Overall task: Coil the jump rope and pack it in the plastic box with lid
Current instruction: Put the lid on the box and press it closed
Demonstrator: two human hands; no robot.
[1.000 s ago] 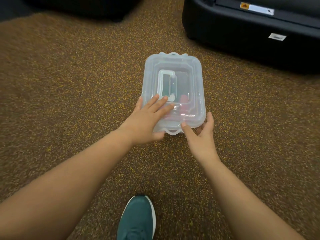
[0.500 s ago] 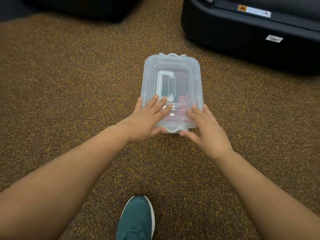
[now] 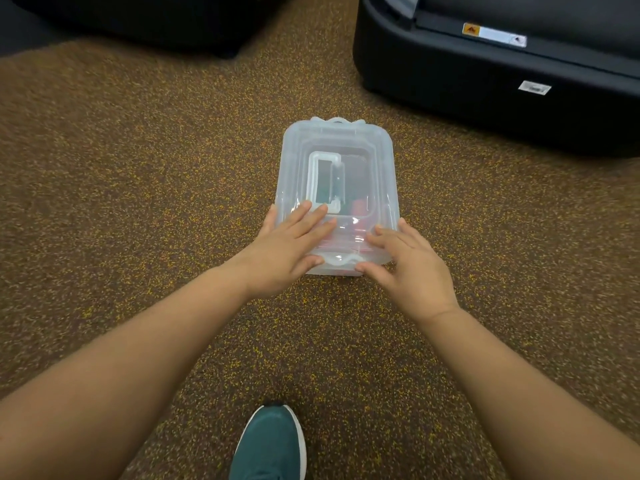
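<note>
A teal shoe (image 3: 268, 445) rests on speckled brown carpet (image 3: 138, 202). Beyond it, the left hand (image 3: 282, 252) and right hand (image 3: 412, 268) lie flat, fingers spread, gripping nothing, pressing the lid (image 3: 332, 140) of the clear rounded plastic box (image 3: 388, 188). Something red (image 3: 360, 206) shows blurred inside. Glossy black equipment (image 3: 485, 84) sits beyond.

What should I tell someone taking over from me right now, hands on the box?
Left hand: flat, open, pressing the near left of the lid.
Right hand: flat on the near right, thumb at the front latch.
Box: on the carpet, lid on; red and dark shapes inside, probably the rope.
Done: rope apparently packed, lid placed.
Left: press the near edge fully down; I cannot tell whether the latches are shut.
</note>
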